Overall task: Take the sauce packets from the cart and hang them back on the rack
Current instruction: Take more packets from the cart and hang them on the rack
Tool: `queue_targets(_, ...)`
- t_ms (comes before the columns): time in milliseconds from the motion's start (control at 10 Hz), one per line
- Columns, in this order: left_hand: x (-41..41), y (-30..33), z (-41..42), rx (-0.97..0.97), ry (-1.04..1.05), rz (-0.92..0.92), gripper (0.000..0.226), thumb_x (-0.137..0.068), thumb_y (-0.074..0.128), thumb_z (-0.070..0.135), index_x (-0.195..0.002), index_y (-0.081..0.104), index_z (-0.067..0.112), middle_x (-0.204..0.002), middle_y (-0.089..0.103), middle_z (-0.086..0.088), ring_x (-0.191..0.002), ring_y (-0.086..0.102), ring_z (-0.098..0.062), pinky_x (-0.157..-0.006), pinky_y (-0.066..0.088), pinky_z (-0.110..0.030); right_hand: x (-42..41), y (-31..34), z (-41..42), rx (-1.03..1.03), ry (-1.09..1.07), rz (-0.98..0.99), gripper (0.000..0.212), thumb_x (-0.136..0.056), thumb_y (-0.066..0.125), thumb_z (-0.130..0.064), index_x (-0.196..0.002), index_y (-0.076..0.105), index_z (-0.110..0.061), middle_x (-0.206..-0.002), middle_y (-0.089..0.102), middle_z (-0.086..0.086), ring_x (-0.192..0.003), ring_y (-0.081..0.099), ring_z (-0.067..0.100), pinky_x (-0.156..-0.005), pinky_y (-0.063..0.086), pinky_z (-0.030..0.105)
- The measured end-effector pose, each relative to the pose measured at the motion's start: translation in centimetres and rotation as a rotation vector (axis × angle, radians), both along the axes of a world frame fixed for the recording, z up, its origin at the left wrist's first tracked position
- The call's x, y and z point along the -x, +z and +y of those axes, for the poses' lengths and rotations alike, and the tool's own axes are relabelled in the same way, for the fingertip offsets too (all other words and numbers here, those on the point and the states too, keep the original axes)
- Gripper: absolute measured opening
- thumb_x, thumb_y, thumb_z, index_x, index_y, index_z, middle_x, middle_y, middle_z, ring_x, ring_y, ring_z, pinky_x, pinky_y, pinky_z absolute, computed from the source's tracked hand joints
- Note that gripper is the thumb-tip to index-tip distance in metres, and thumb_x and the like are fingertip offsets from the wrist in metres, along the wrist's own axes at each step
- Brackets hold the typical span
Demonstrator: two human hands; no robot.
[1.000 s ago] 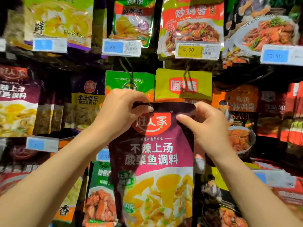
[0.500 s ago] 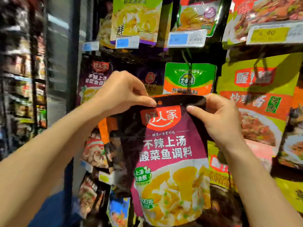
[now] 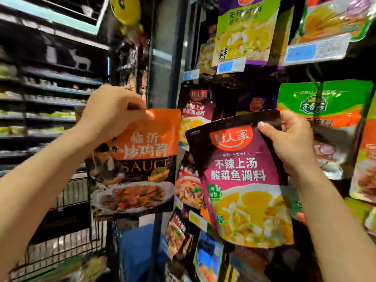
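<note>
Left hand: raised at the left of the view, fingers curled over and pinching the top edge of the orange packet.
Orange packet: hung upright from the left hand, in the air in front of the dark post, to the left of the rack.
Right hand: thumb on the front and fingers behind, pinching the top right corner of the purple packet.
Purple packet: held tilted in front of the rack, touching no hook that can be seen.
Rack: other packets hung on it, with blue price tags above.
Cart: wire basket, lower left, below the left arm.
</note>
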State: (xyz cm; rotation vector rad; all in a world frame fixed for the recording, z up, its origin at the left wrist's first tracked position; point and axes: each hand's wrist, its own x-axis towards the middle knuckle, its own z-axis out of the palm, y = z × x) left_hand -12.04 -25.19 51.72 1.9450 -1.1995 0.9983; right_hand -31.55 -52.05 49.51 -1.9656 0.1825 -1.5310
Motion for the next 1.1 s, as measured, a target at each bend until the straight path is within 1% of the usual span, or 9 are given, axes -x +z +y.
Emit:
queue_targets(100, -0.8, -1.0, 1.8, 0.051, 0.063, 0.039, 0.022, -0.078, 0.07, 0.033, -0.079, 0.074, 0.011, -0.075, 0.069, -0.011, -0.072, 0.062, -0.028, -0.067, 0.047, -0.035, -1.1, 0.4, 0.3, -0.04, 0.014, -0.007, 0.007, -0.075, 0.066, -0.017, -0.079, 0.06, -0.017, -0.081, 0.068, 0.003, -0.075, 0.065, 0.023, -0.072, 0.055, 0.052)
queue_targets(200, -0.8, -1.8, 2.2, 0.11, 0.061, 0.003, 0.039, -0.069, 0.065, 0.048, -0.078, 0.074, 0.012, -0.074, 0.069, -0.008, -0.068, 0.061, -0.026, -0.064, 0.05, -0.039, -2.3, 0.5, 0.6, -0.038, -0.015, 0.014, 0.017, -0.079, 0.066, -0.006, -0.084, 0.059, -0.021, -0.081, 0.068, 0.003, -0.074, 0.066, 0.021, -0.068, 0.057, 0.047)
queue_targets(300, -2.0, -2.9, 2.1, 0.119, 0.057, 0.018, 0.043, -0.067, 0.058, 0.054, -0.076, 0.074, 0.016, -0.069, 0.064, 0.001, -0.064, 0.056, -0.019, -0.058, 0.045, -0.032, -3.4, 0.6, 1.7, 0.0, -0.034, 0.008, 0.032, -0.08, 0.067, -0.007, -0.105, 0.052, -0.021, -0.08, 0.066, -0.005, -0.068, 0.066, 0.01, -0.059, 0.055, 0.034)
queue_targets(500, -6.7, -3.8, 1.1, 0.135, 0.013, 0.05, 0.041, -0.066, 0.055, 0.059, -0.076, 0.074, 0.024, -0.068, 0.065, 0.005, -0.063, 0.054, -0.014, -0.055, 0.044, -0.032, -7.1, 2.1, 3.3, 0.105, -0.184, -0.047, 0.032, -0.082, 0.066, -0.01, -0.108, 0.051, -0.021, -0.082, 0.056, -0.021, -0.068, 0.061, -0.005, -0.053, 0.047, 0.015)
queue_targets(600, -10.3, -3.6, 1.1, 0.171, -0.045, 0.062, 0.042, -0.065, 0.055, 0.059, -0.076, 0.073, 0.023, -0.066, 0.061, 0.01, -0.062, 0.051, -0.002, -0.053, 0.043, -0.027, -10.8, 3.7, 3.4, 0.104, -0.265, -0.039, 0.031, -0.08, 0.066, -0.013, -0.107, 0.055, -0.024, -0.093, 0.063, -0.011, -0.072, 0.06, -0.002, -0.056, 0.044, 0.009)
queue_targets(700, -14.4, -2.9, 1.3, 0.185, -0.123, 0.064, 0.035, -0.067, 0.062, 0.059, -0.075, 0.073, 0.026, -0.065, 0.057, 0.014, -0.065, 0.049, 0.007, -0.052, 0.042, -0.025, -15.4, 5.1, 3.0, -0.002, -0.315, -0.048, 0.03, -0.071, 0.069, -0.025, -0.093, 0.053, -0.037, -0.094, 0.068, 0.003, -0.08, 0.066, 0.02, -0.069, 0.057, 0.039)
queue_targets(800, -19.0, -2.2, 1.2, 0.156, -0.131, 0.005, 0.038, -0.069, 0.056, 0.068, -0.07, 0.07, 0.033, -0.065, 0.061, 0.016, -0.061, 0.052, -0.001, -0.054, 0.045, -0.028, -19.6, 6.4, 2.5, -0.102, -0.374, -0.057, 0.027, -0.06, 0.068, -0.027, -0.081, 0.053, -0.037, -0.091, 0.067, 0.004, -0.083, 0.065, 0.025, -0.074, 0.055, 0.047)
queue_targets(900, -23.1, -1.8, 0.3, 0.139, -0.115, -0.058, 0.049, -0.069, 0.042, 0.073, -0.067, 0.069, 0.033, -0.064, 0.063, 0.015, -0.06, 0.05, -0.006, -0.056, 0.035, -0.018, -22.9, 7.4, 2.2, -0.179, -0.413, -0.067, 0.028, -0.064, 0.071, -0.018, -0.076, 0.052, -0.035, -0.09, 0.067, 0.004, -0.082, 0.065, 0.025, -0.074, 0.056, 0.047)
queue_targets(1100, -27.7, -2.1, -1.7, 0.105, -0.158, -0.078, 0.047, -0.071, 0.039, 0.069, -0.067, 0.068, 0.033, -0.065, 0.064, 0.013, -0.064, 0.052, -0.01, -0.06, 0.037, -0.03, -28.1, 8.7, 0.5, -0.259, -0.5, -0.083, 0.028, -0.076, 0.068, -0.014, -0.102, 0.058, -0.018, -0.1, 0.061, 0.003, -0.09, 0.059, 0.02, -0.08, 0.053, 0.037)
